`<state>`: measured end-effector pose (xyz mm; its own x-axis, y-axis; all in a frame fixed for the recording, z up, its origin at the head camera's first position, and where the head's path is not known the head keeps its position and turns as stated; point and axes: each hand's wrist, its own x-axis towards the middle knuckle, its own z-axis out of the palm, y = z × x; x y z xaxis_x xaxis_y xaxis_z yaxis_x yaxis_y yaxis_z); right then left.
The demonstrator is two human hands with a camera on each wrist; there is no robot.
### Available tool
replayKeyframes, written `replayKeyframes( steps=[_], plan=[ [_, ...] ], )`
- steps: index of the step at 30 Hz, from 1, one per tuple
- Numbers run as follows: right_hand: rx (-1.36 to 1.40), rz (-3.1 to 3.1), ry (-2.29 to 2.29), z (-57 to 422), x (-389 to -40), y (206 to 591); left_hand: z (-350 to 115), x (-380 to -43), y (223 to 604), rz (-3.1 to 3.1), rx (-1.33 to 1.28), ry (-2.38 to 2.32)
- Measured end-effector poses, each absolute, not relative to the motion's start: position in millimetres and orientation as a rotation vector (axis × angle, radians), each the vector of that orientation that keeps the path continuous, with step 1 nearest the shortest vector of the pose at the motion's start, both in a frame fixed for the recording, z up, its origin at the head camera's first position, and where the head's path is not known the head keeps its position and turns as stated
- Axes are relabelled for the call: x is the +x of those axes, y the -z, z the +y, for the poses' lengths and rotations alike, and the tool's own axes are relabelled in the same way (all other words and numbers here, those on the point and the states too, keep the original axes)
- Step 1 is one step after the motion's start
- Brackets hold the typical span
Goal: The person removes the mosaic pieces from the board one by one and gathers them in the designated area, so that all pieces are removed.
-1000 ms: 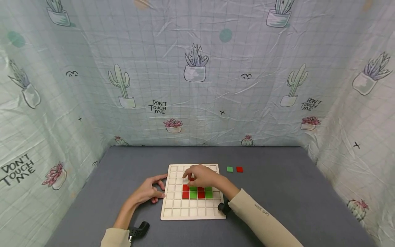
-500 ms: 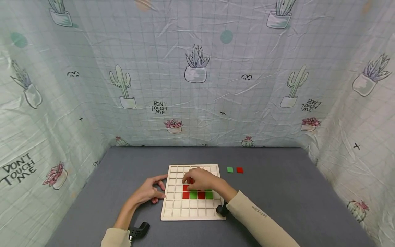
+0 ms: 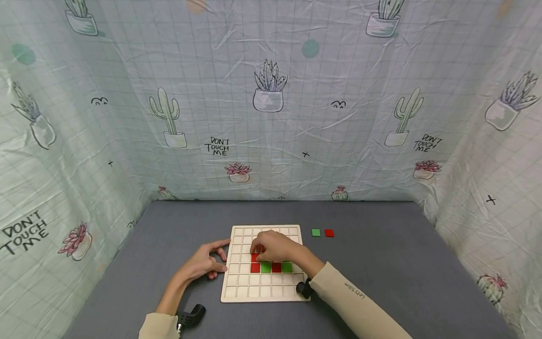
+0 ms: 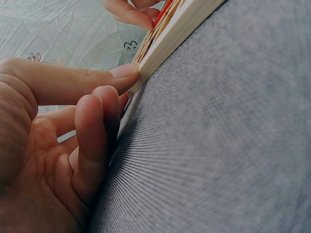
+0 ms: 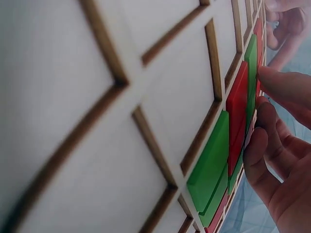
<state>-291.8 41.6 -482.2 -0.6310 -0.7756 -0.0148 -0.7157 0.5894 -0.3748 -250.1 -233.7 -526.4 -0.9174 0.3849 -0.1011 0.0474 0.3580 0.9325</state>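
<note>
Flat on the grey table lies a pale wooden grid board, with red and green square tiles in several cells. My left hand is at its left edge; thumb and index finger reach out straight and touch the edge, the other fingers curled back. My right hand is low over the middle of the board, its thumb and bent fingers around a red tile in a row beyond the others. In the right wrist view the thumb is right at the red and green tiles. The right hand hides part of the pattern.
A loose green tile and a loose red tile lie on the table to the right of the board. A patterned cloth rises behind and on both sides. Dark cameras are worn at the wrists.
My right hand has come down a little toward the board and slightly nearer the body, then stayed almost still. The left hand keeps its place at the edge.
</note>
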Motion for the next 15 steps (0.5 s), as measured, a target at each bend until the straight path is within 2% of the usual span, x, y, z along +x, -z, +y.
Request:
replayKeyframes(
  steps=[15],
  plan=[
    [-1.203,2.604,0.581,42.0,-289.3,480.0,-233.6,-250.0,526.0,2.316,0.377,-1.577]
  ],
)
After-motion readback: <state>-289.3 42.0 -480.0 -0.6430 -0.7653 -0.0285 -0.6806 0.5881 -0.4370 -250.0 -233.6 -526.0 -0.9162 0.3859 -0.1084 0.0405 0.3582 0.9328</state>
